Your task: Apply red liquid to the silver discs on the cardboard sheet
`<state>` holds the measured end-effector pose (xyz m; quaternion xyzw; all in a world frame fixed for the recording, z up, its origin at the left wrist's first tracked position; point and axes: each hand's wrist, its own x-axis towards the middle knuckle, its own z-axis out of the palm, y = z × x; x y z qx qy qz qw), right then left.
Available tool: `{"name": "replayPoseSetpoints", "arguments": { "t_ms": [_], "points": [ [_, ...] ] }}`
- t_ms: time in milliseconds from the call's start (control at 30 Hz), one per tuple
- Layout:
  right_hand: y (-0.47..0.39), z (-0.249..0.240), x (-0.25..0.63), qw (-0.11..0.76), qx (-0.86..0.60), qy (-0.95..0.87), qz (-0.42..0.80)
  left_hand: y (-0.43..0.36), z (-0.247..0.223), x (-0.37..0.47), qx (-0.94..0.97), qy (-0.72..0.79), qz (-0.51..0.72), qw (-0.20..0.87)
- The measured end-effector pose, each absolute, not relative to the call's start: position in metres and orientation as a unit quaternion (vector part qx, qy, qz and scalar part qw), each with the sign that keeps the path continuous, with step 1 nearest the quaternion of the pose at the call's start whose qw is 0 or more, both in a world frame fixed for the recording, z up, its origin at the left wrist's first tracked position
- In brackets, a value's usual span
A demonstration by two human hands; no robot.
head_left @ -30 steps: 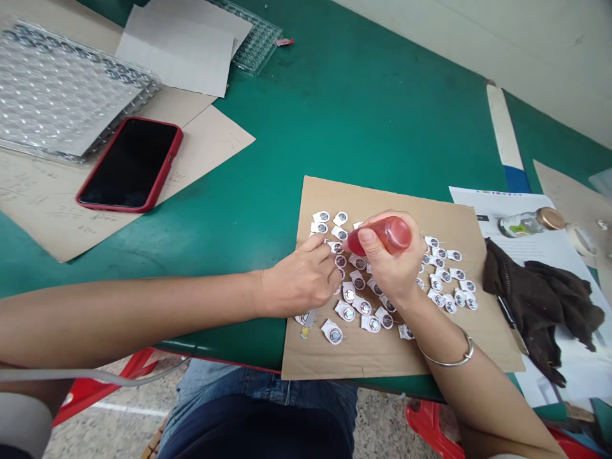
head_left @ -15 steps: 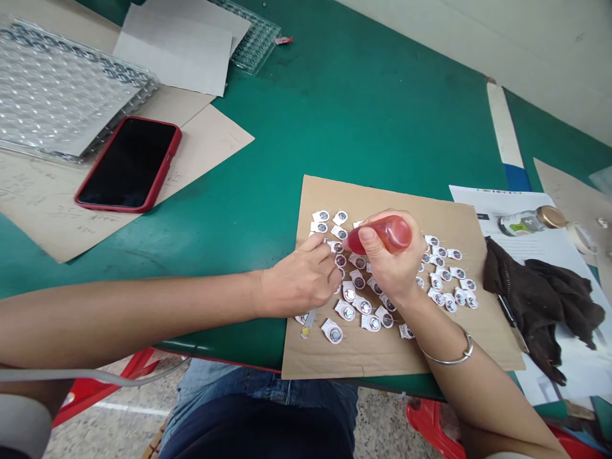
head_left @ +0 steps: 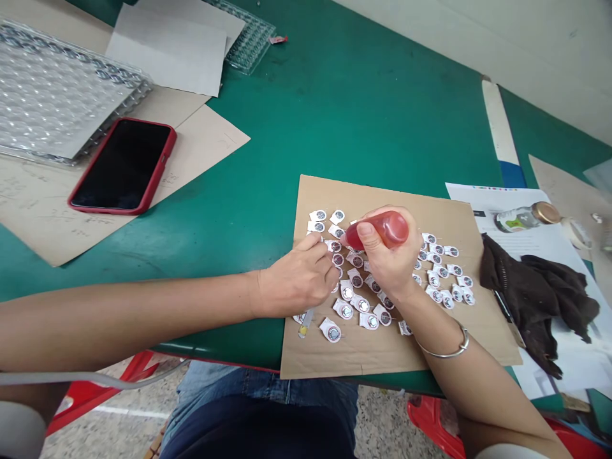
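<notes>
My right hand (head_left: 389, 258) is wrapped round a red squeeze bottle (head_left: 393, 228), tilted so its narrow tip points left and down. Just left of that tip, the fingers of my left hand (head_left: 300, 277) are pinched together over the small parts; what they hold is hidden. A flat strip with a yellow end (head_left: 305, 324) pokes out below my left hand. Several white tab-shaped pieces with round silvery discs, such as one near the front (head_left: 331, 330), lie spread over a brown cardboard sheet (head_left: 382, 354). Both hands cover some of these pieces.
A red-cased phone (head_left: 123, 164) and clear bubbled plastic trays (head_left: 57, 89) lie at the left. On the right are a dark cloth (head_left: 535, 293), a pen-like tool (head_left: 509, 319), and a small glass jar (head_left: 521, 218) on its side. A grey cable (head_left: 95, 379) crosses the lower left.
The whole view has shifted slightly. The bottle's tip stays close to my left fingertips, and both hands keep nearly the same pose.
</notes>
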<state>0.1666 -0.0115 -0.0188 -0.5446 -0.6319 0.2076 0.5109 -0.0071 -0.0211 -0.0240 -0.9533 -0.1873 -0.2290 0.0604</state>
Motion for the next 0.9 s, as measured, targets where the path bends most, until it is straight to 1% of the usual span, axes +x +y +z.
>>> {"name": "replayPoseSetpoints", "arguments": {
  "t_ms": [133,233,567,733,900],
  "points": [
    [-0.0104,-0.0204,0.1698,0.489,-0.562,-0.629,0.221,-0.0209,-0.0234,-0.0073,-0.954,-0.185,-0.23,0.059],
    [-0.0098,-0.0204,0.1712,0.489,-0.562,-0.63,0.218,-0.0208,-0.0237,-0.0075,-0.953,-0.183,-0.234,0.06],
    [-0.0088,-0.0157,0.1713,0.507,-0.551,-0.641,0.165,-0.0188,-0.0251,-0.0079,-0.953,-0.187,-0.233,0.054],
    [-0.0093,-0.0131,0.1715,0.497,-0.55,-0.658,0.129,-0.0181,-0.025,-0.0078,-0.954,-0.189,-0.227,0.047],
    [-0.0098,-0.0112,0.1712,0.495,-0.541,-0.668,0.126,-0.0178,-0.0243,-0.0076,-0.954,-0.189,-0.231,0.04]
  ]
}}
